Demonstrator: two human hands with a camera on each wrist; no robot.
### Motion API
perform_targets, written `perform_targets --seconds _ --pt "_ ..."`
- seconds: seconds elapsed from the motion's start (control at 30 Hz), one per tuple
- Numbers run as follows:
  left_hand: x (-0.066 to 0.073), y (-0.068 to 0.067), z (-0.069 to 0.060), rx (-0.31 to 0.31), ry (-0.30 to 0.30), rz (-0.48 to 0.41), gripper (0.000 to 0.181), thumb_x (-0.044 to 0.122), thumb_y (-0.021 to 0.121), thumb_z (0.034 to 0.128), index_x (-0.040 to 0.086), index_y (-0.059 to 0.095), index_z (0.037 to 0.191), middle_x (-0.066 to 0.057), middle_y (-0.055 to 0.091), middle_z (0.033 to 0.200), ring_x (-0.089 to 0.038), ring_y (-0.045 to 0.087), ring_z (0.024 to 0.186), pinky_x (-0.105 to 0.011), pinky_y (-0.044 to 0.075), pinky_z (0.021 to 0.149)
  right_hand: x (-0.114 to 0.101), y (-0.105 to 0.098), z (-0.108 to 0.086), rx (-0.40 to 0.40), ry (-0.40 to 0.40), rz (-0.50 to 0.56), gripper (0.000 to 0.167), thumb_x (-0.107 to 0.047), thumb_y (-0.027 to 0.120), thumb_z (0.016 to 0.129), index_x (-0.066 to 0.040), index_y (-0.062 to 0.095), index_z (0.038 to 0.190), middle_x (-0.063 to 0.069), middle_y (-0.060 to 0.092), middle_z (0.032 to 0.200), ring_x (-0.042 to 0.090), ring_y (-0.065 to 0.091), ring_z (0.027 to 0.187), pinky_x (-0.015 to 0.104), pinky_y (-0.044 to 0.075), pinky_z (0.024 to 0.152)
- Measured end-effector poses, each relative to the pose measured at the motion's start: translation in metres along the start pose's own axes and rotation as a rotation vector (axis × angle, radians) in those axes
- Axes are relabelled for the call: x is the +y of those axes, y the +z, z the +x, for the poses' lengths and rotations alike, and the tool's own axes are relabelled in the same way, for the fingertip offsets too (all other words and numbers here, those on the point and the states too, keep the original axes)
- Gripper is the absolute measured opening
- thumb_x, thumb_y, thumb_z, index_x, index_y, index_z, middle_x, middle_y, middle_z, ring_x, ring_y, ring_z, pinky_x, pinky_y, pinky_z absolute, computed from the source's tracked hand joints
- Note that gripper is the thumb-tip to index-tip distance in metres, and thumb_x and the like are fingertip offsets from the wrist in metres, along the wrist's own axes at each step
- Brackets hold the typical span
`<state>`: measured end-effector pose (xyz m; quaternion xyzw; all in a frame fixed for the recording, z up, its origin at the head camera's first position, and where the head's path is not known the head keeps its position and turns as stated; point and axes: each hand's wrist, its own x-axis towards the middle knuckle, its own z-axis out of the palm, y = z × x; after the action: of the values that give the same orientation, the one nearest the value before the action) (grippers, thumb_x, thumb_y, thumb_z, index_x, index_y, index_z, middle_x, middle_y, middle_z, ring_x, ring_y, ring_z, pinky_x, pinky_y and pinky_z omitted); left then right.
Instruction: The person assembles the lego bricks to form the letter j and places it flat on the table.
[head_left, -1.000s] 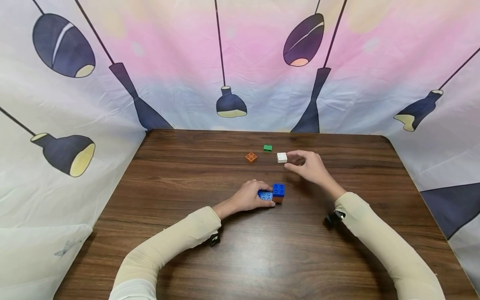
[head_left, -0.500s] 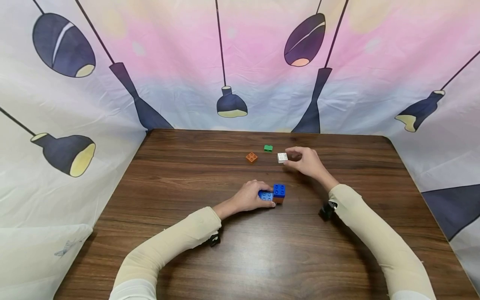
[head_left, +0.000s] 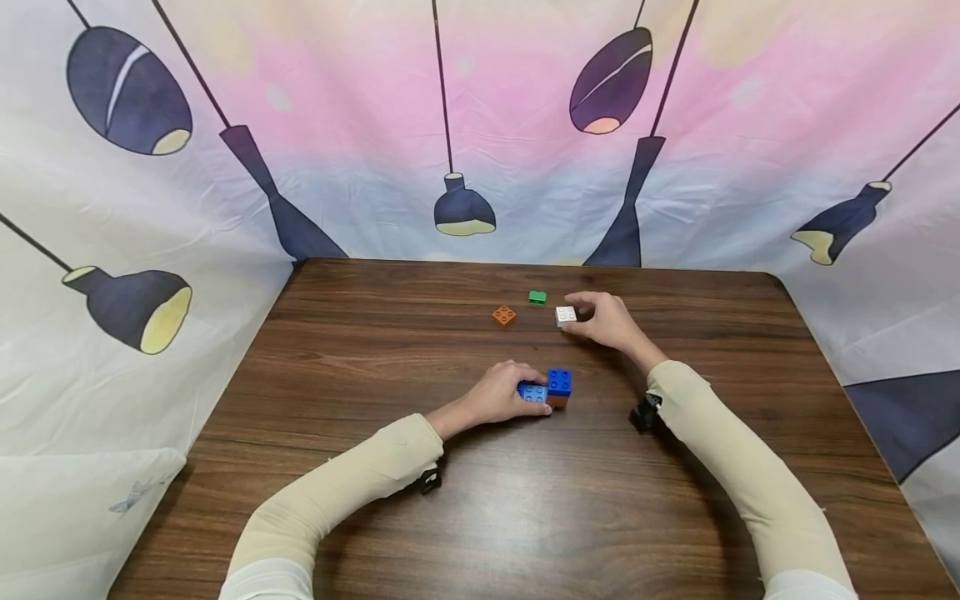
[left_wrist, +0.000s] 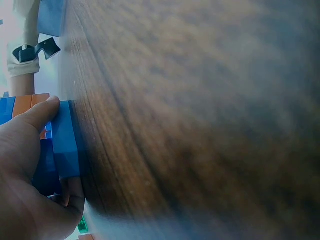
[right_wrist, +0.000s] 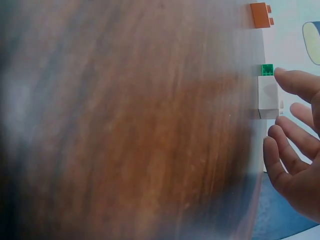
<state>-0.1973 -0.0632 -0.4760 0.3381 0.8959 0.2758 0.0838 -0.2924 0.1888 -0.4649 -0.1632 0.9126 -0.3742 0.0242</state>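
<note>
In the head view my left hand (head_left: 498,392) grips a stack of toy building bricks, its thumb and fingers on either side of the light blue brick (head_left: 533,393). Joined at the right of that stack is a dark blue brick (head_left: 558,380) with an orange brick (head_left: 557,402) beneath it. The left wrist view shows my thumb and fingers against a blue brick (left_wrist: 65,145) low over the table. Farther back, my right hand (head_left: 607,321) spreads thumb and fingers around the right side of a white brick (head_left: 565,313). In the right wrist view the fingers are relaxed beside the white brick (right_wrist: 268,95).
Left of the white brick, an orange brick (head_left: 504,315) and a small green brick (head_left: 537,297) lie on the brown wooden table (head_left: 480,508). A patterned cloth (head_left: 525,208) hangs behind the table's far edge.
My right hand has shifted left, its thumb and fingers coming nearer around the white brick. The left hand and the brick stack stay where they were.
</note>
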Motion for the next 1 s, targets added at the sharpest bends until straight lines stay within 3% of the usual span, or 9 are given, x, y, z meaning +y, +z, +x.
perform_targets --seconds 0.3,0.57,1.0 --pt "-0.0006 -0.0001 0.0 -0.004 0.006 -0.005 0.047 0.042 0.08 0.0877 0.012 0.074 0.124 -0.004 0.072 0.123 -0.018 0.062 0.104 -0.036 0.047 0.089 0.0016 0.0049 0.0017 -0.01 -0.008 -0.025 0.051 -0.019 0.08 0.09 -0.006 0.064 0.137 0.018 0.07 0.12 0.032 0.067 0.106 0.05 0.052 0.089" --pt "-0.0012 0.0002 0.0004 -0.003 0.009 -0.006 0.047 0.042 0.08 0.0878 0.012 0.074 0.124 -0.004 0.072 0.123 -0.018 0.062 0.104 -0.036 0.047 0.088 0.0005 0.0054 0.0026 -0.014 0.018 -0.041 0.044 -0.013 0.077 0.092 -0.005 0.066 0.134 0.019 0.069 0.122 0.033 0.067 0.107 0.05 0.053 0.09" --pt "0.0004 -0.0006 -0.0004 -0.01 -0.008 -0.01 0.047 0.041 0.08 0.0877 0.012 0.074 0.124 -0.004 0.072 0.125 -0.019 0.062 0.106 -0.038 0.046 0.091 -0.0012 0.0029 0.0002 0.005 0.021 -0.057 0.038 -0.019 0.079 0.092 -0.008 0.071 0.127 0.016 0.071 0.115 0.03 0.067 0.102 0.048 0.053 0.087"
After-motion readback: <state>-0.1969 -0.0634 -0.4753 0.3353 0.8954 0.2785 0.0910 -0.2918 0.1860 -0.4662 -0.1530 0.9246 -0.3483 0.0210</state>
